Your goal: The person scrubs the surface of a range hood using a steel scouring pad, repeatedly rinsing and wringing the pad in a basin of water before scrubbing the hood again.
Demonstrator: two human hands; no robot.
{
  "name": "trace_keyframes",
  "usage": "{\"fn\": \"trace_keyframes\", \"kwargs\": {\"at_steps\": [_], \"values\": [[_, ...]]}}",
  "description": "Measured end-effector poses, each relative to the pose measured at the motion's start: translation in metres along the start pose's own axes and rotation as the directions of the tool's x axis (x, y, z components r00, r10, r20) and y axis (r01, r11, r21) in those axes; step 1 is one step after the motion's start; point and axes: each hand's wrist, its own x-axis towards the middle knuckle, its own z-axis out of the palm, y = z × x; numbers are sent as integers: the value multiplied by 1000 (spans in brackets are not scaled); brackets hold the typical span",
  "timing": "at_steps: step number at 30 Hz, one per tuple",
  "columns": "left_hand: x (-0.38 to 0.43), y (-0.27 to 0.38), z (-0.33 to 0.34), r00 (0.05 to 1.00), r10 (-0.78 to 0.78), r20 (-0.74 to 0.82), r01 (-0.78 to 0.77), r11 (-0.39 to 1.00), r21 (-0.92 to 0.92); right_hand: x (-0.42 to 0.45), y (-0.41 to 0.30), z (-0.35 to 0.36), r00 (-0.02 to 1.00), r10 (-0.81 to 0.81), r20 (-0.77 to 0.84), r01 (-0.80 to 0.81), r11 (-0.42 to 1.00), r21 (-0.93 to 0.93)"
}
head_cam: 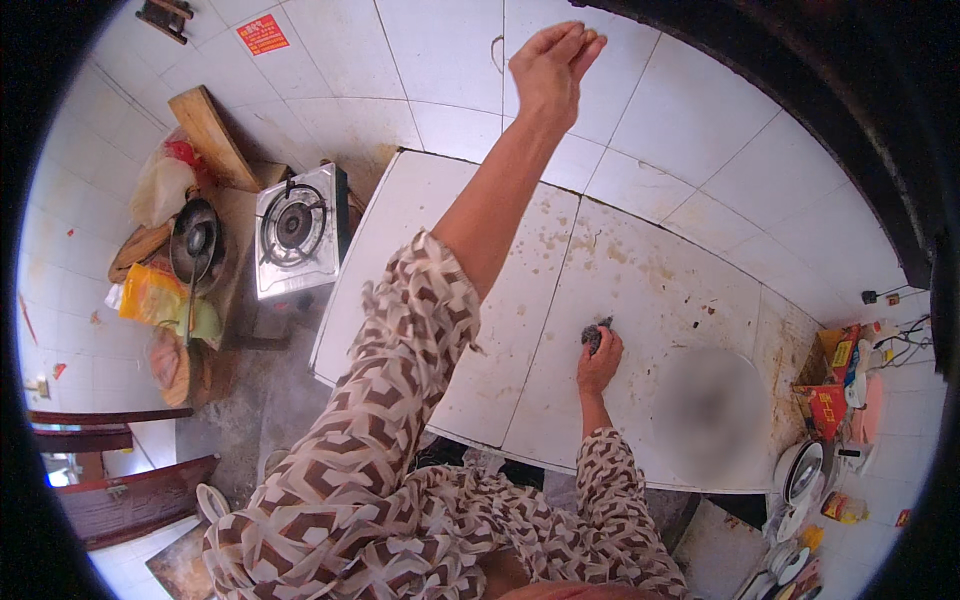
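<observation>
My right hand (600, 364) rests low over the white tiled counter (487, 375), its fingers closed around a dark scouring pad (592, 339) that looks like steel wool. The pad touches the counter surface. Brown stains and small dark crumbs are scattered over the tiles, mostly towards the wall. High up in front of the white wall tiles (442, 52) is my left hand (551, 71), with the arm stretched out across the counter. Its fingers are bunched together, and nothing shows in them.
Left of the counter is a single-burner gas stove (296, 232). Beyond it are a wok (193, 232), a wooden board (214, 139) and plastic bags (161, 184). At the right are a red cardboard box (825, 409) and bowls (802, 472). A dark edge (847, 112) overhangs the upper right.
</observation>
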Motion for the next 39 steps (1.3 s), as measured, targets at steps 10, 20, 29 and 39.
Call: {"fn": "trace_keyframes", "kwargs": {"at_steps": [10, 20, 29, 39], "values": [[-176, 16, -324, 863, -493, -111, 52, -131, 990, 125, -135, -44, 993, 58, 98, -106, 782, 614], [-312, 19, -320, 790, -516, -332, -46, -590, 806, 338, -307, -146, 264, -822, -505, 823, 465, -326], [-314, 27, -323, 783, -532, -321, -59, -577, 815, 380, -296, -169, 183, -966, -182, 636, 258, -727], [-318, 25, -325, 826, -489, -279, -99, -614, 783, 392, -292, -156, 138, -958, -252, 717, 272, -641]]}}
